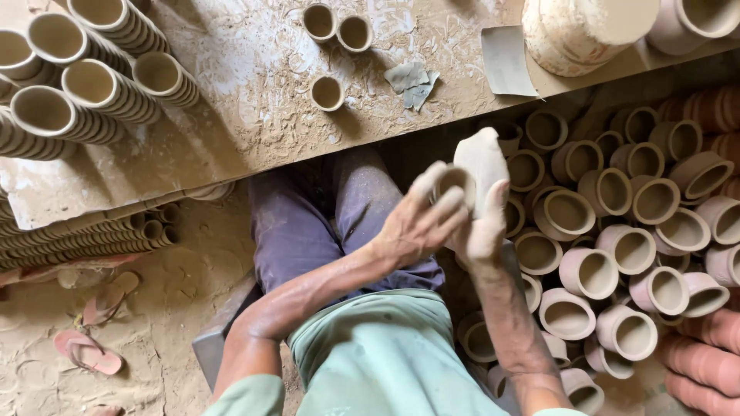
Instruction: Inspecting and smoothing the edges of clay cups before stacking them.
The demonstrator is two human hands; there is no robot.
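My left hand [416,223] and my right hand [482,231] meet in front of me, both smeared with grey clay. A small unfired clay cup [453,179] sits between them, its mouth facing up, with the left fingers curled round it. My right hand presses a flat slab of wet grey clay [482,158] against the cup's side. Both are held above my lap, just in front of the workbench edge.
A clay-crusted workbench [254,85] lies ahead with stacked cups [92,85] at left, three loose cups [327,92], clay scraps [412,77] and a large pot [582,31]. Several unfired cups [609,239] cover the floor at right. Sandals [89,350] lie at lower left.
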